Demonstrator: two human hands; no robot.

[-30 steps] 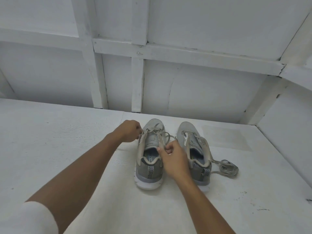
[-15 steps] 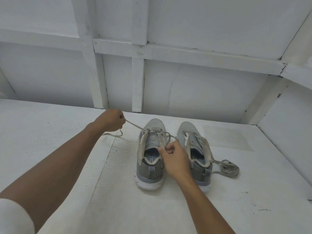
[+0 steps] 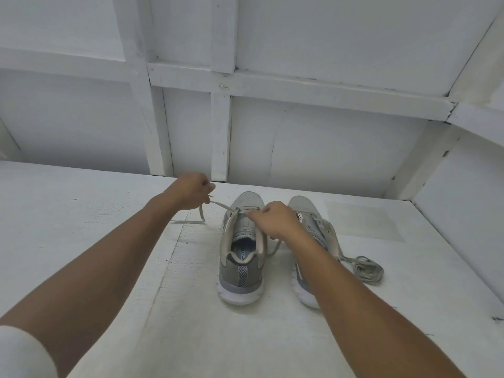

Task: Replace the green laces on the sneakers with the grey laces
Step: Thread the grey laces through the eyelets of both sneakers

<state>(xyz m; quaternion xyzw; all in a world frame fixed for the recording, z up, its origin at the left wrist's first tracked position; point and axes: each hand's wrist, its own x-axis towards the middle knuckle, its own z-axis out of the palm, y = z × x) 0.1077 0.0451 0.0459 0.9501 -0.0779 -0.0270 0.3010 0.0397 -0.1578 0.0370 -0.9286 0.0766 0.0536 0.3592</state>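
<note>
Two grey sneakers stand side by side on the white surface, heels toward me. The left sneaker (image 3: 241, 257) has a pale lace (image 3: 221, 205) running only through its front eyelets. My left hand (image 3: 191, 190) pinches one end of that lace, pulled out to the left of the toe, and the loose tail (image 3: 191, 221) trails on the surface. My right hand (image 3: 274, 221) pinches the lace at the front eyelets, over the tongue. My right forearm partly hides the right sneaker (image 3: 313, 227). A bundled grey lace (image 3: 366, 271) lies to its right.
The shoes sit on a white painted platform (image 3: 109, 268). A white panelled wall (image 3: 300, 132) with upright posts rises just behind the toes, and a side wall (image 3: 463, 214) closes in on the right.
My left hand pulled the lace end out to the left, then came back nearer the toe. My right hand moved forward from the shoe's collar to the front eyelets.
</note>
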